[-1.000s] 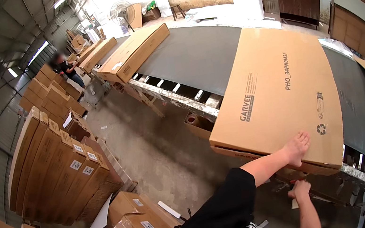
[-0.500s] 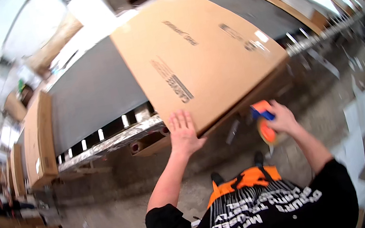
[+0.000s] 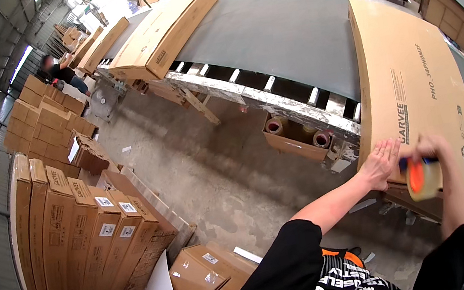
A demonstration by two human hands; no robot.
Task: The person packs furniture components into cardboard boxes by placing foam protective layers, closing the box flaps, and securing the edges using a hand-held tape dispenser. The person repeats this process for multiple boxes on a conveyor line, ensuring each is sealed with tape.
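Observation:
A large flat cardboard box (image 3: pixel 409 74) lies on the dark conveyor belt (image 3: pixel 275 35) at the right. My left hand (image 3: pixel 382 164) rests on the box's near edge, fingers stretched out and lying against the cardboard. Close beside it on the right, my right hand (image 3: pixel 431 148) is closed around an orange and blue tape dispenser (image 3: pixel 416 175). A roll of tape (image 3: pixel 431 181) sits in the dispenser, at the box's near edge. Motion blurs the right hand and the dispenser, so the tape's free end cannot be made out.
Another flat box (image 3: pixel 166 34) lies farther along the belt. Below the conveyor's metal rail (image 3: pixel 273 99), an open carton (image 3: pixel 292 144) holds tape rolls. Upright boxes (image 3: pixel 70 231) stand in a row at the left, with cartons (image 3: pixel 198 278) near my left side. A person (image 3: pixel 64 74) stands far back.
The view has swung left, bringing the stacked boxes into sight. My right hand has brought the tape dispenser up to the box's near edge, close to my left hand, which remains on the box.

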